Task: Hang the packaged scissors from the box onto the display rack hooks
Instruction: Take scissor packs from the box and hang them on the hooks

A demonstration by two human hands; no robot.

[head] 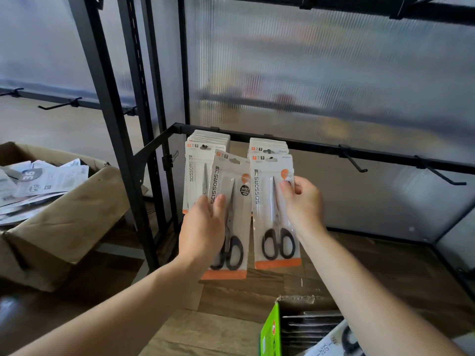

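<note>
Both bare arms reach forward. The left forearm enters from 7 o'clock and ends in the left hand [203,227], back toward the camera, thumb laid on the front of a tilted scissors pack [231,186], fingers hidden behind it. The right forearm comes in from 5 o'clock; the right hand [303,204] pinches the 3 o'clock edge of an upright scissors pack [270,201], its fingers curled.
</note>
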